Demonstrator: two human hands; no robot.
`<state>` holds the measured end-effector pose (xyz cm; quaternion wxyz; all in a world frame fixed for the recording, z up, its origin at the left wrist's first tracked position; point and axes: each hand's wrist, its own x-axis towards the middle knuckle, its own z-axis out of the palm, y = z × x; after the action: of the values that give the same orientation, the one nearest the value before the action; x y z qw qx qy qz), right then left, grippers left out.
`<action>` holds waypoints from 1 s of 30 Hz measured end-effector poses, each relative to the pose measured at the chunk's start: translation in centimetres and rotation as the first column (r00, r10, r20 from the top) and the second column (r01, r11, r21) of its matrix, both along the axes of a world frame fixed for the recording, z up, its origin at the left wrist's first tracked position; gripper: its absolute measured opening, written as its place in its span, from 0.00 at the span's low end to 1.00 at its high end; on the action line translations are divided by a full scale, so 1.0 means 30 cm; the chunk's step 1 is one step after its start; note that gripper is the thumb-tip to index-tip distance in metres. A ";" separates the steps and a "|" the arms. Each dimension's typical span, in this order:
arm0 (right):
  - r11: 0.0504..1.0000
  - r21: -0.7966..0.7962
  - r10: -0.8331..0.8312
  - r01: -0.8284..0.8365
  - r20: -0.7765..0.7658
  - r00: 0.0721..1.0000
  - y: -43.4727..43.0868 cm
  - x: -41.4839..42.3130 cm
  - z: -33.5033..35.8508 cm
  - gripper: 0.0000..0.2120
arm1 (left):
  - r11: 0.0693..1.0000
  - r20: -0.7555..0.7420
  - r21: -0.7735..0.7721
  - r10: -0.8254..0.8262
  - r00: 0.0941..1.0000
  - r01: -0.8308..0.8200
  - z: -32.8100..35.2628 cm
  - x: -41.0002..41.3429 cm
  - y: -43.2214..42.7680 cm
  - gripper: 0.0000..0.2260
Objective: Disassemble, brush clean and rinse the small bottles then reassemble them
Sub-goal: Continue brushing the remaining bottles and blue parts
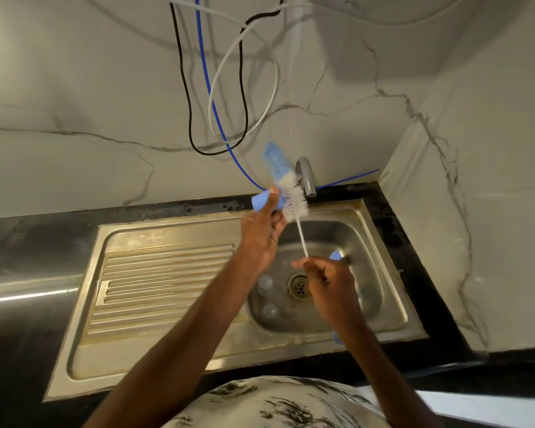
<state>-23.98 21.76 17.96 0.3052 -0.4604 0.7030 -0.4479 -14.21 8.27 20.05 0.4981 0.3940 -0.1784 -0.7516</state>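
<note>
bottle brushing over sink

bottle (275,162) markings are blurred, unreadable. it is above the sink (399,316), long axis toward 11 o'clock, mouth at 5 o'clock on the brush (294,200) bristles. raised left hand (260,234) curls its fingers round a blue cap (261,202). right hand (326,278) pinches the brush stem.

A steel sink (380,242) with ribbed draining board (167,273) sits mid-frame in a black counter (28,242). Black (183,72), blue (202,57) and white (277,78) cables hang upper centre against the marble wall (74,88).
</note>
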 end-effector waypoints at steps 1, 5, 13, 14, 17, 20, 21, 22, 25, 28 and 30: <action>0.999 0.018 -0.027 0.026 0.041 0.999 -0.015 -0.016 -0.003 0.10 | 0.999 0.004 -0.017 -0.040 0.999 0.040 -0.011 -0.019 0.027 0.16; 0.994 0.046 -0.096 0.094 0.029 0.995 -0.045 -0.106 -0.008 0.10 | 0.988 0.026 -0.080 -0.131 0.991 0.132 -0.066 -0.067 0.079 0.17; 0.976 0.079 -0.205 0.201 0.050 0.977 0.003 -0.245 -0.078 0.10 | 0.939 0.312 -0.049 -0.311 0.898 0.342 -0.198 -0.167 0.102 0.12; 0.973 0.073 -0.224 0.221 0.032 0.974 0.012 -0.266 -0.089 0.13 | 0.923 0.365 -0.034 -0.345 0.865 0.383 -0.237 -0.186 0.111 0.10; 0.960 0.077 -0.275 0.271 0.049 0.960 0.032 -0.324 -0.122 0.13 | 0.863 0.444 0.032 -0.464 0.767 0.504 -0.386 -0.240 0.141 0.12; 0.945 0.111 -0.318 0.308 0.079 0.945 0.045 -0.385 -0.164 0.11 | 0.792 0.620 0.084 -0.517 0.591 0.604 -0.519 -0.300 0.160 0.31; 0.941 0.121 -0.328 0.317 0.085 0.941 0.048 -0.407 -0.182 0.11 | 0.768 0.736 0.082 -0.476 0.481 0.635 -0.557 -0.326 0.157 0.31; 0.936 0.131 -0.338 0.326 0.086 0.937 0.049 -0.427 -0.201 0.11 | 0.764 0.834 0.058 -0.391 0.390 0.642 -0.597 -0.354 0.148 0.29; 0.927 0.146 -0.361 0.346 0.100 0.927 0.053 -0.481 -0.263 0.11 | 0.717 0.918 0.012 -0.284 0.277 0.697 -0.687 -0.432 0.112 0.24; 0.920 0.133 -0.383 0.369 0.107 0.917 0.046 -0.533 -0.319 0.11 | 0.675 0.960 0.027 -0.224 0.169 0.738 -0.788 -0.499 0.059 0.17; 0.913 0.136 -0.400 0.385 0.109 0.910 0.034 -0.557 -0.354 0.11 | 0.659 0.983 0.026 -0.154 0.101 0.751 -0.860 -0.542 0.024 0.16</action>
<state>-40.69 22.76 7.33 0.2809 -0.2607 0.7828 -0.4902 -30.48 8.98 -5.74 0.0986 0.5306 -0.7358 -0.4090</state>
